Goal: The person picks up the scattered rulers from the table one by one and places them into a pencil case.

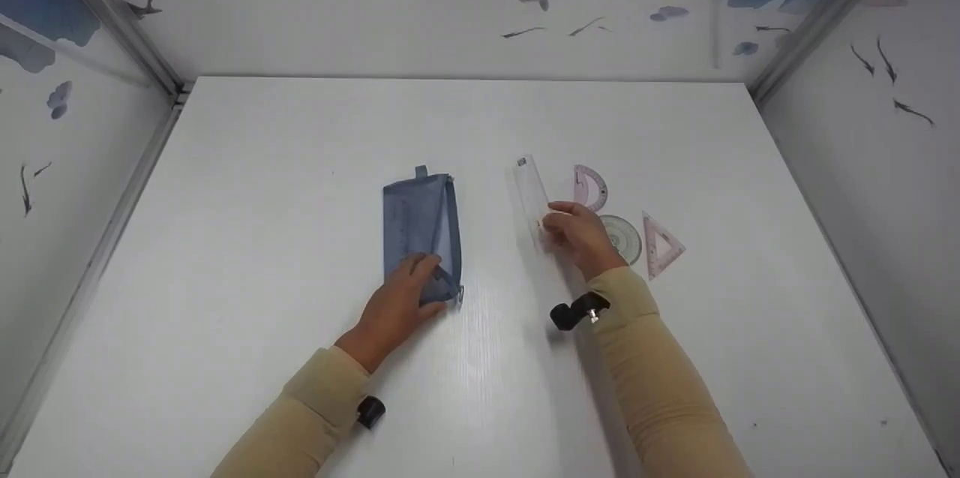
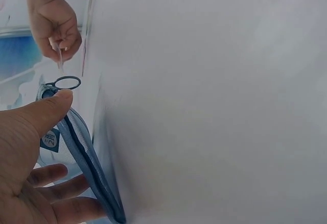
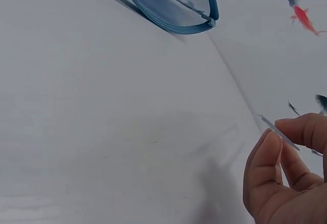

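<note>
A blue mesh zip pencil pouch [image 1: 409, 219] lies on the white table with its zipped side gaping. My left hand [image 1: 397, 302] grips the pouch's near end, the thumb by the zipper's ring pull [image 2: 67, 82] and the other fingers spread along its face. To the right of the pouch, my right hand [image 1: 581, 238] pinches a clear straight ruler [image 1: 529, 181] between thumb and fingers. The ruler is tilted, its far end pointing away from me. In the right wrist view the ruler [image 3: 278, 131] shows edge-on between the fingertips.
Beside the right hand lie a pink half-round protractor [image 1: 600, 189], a clear round protractor [image 1: 630, 238] partly covered by the hand, and a pink set square [image 1: 651, 257]. Walls printed with fish stand at the back and both sides of the table [image 1: 262, 148].
</note>
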Demonstrator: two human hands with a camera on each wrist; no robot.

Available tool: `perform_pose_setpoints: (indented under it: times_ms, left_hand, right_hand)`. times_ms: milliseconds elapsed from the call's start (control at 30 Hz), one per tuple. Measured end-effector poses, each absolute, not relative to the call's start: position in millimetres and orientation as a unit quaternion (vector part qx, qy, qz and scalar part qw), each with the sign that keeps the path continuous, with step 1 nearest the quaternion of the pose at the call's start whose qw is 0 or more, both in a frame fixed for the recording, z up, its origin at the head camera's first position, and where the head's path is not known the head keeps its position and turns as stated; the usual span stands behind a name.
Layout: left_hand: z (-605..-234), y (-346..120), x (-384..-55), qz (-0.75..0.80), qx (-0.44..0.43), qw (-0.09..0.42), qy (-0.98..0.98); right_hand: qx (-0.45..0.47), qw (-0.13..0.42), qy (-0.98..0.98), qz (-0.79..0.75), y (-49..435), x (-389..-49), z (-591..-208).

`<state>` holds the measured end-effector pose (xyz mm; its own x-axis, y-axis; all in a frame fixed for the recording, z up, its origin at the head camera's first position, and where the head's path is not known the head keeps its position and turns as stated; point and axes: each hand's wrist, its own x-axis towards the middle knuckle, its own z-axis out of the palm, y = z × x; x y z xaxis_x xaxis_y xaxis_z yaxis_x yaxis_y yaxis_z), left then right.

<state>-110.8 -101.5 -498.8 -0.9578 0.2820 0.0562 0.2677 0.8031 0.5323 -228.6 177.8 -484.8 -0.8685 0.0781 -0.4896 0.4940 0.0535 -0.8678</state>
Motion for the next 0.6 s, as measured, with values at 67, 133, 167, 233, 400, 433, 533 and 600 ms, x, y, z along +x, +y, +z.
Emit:
perform_pose_setpoints:
  times_ms: [67,133,167,233,400,433,533,600]
  left_hand:
    - [-498.7,-101.3,-110.3,0.278,0.145,0.011,0.95]
    - [-498.6,-101.3,-110.3,0.28,0.145,0.01,0.949]
    - [-498.4,-101.2,-110.5,0.282,0.146,0.01,0.948]
    - [-498.4,-101.3,-110.8,0.286,0.144,0.013,0.947]
    - [-498.6,-100.9,-111.2,0.284,0.141,0.016,0.948]
    - [-498.6,-100.8,-111.0,0.283,0.141,0.015,0.949]
    - [-498.3,-100.4,-110.1,0.283,0.143,0.01,0.948]
    - [-498.0,-100.3,-109.3,0.285,0.144,0.007,0.948]
  right_hand:
    - [0.198,0.155,0.703,-0.665,177.7,-227.2,-484.5]
    - [0.194,0.153,0.699,-0.671,177.5,-225.9,-484.2]
    - [0.192,0.153,0.697,-0.673,177.4,-225.2,-484.1]
    - [0.191,0.157,0.695,-0.675,177.0,-223.5,-483.9]
    - [0.193,0.169,0.692,-0.675,174.7,-218.7,-484.7]
    - [0.192,0.171,0.692,-0.675,174.2,-217.7,-484.9]
    - [0.185,0.175,0.687,-0.68,173.0,-214.0,-485.4]
    - [0.179,0.178,0.683,-0.686,172.0,-211.1,-485.3]
